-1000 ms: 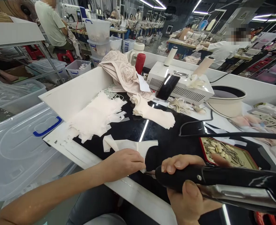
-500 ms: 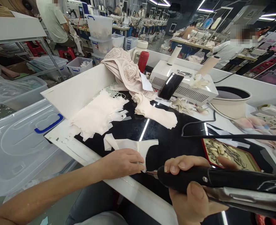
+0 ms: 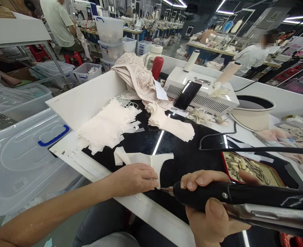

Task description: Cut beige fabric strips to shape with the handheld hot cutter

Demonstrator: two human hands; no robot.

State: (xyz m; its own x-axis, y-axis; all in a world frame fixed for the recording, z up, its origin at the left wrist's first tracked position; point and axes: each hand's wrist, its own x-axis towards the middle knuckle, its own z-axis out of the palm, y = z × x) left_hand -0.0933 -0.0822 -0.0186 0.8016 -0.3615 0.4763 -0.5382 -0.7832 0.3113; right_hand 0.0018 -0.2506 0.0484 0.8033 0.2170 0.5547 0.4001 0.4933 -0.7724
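A cream fabric piece (image 3: 163, 160) with a curved edge lies on the black work surface. My left hand (image 3: 138, 177) rests over its lower part, fingers together and closed on the fabric near the table's front edge. My right hand (image 3: 213, 212) is wrapped around a thick black handheld tool (image 3: 200, 195) with a metal lever along its underside. The tool's thin metal tip (image 3: 168, 189) points left, close by my left fingertips. Whether it touches the fabric is hard to make out.
A pile of cream fabric pieces (image 3: 107, 123) and a smaller stack (image 3: 172, 125) lie beyond. A phone (image 3: 188, 95) leans on a white vented box (image 3: 205, 103). A tray of seeds (image 3: 267, 169) sits right; a black cable (image 3: 257, 149) crosses above it. Clear plastic bins (image 3: 25, 157) stand left.
Almost nothing differs. Both hands, the fabric piece and the tool keep their places; a person at the back right has shifted slightly.
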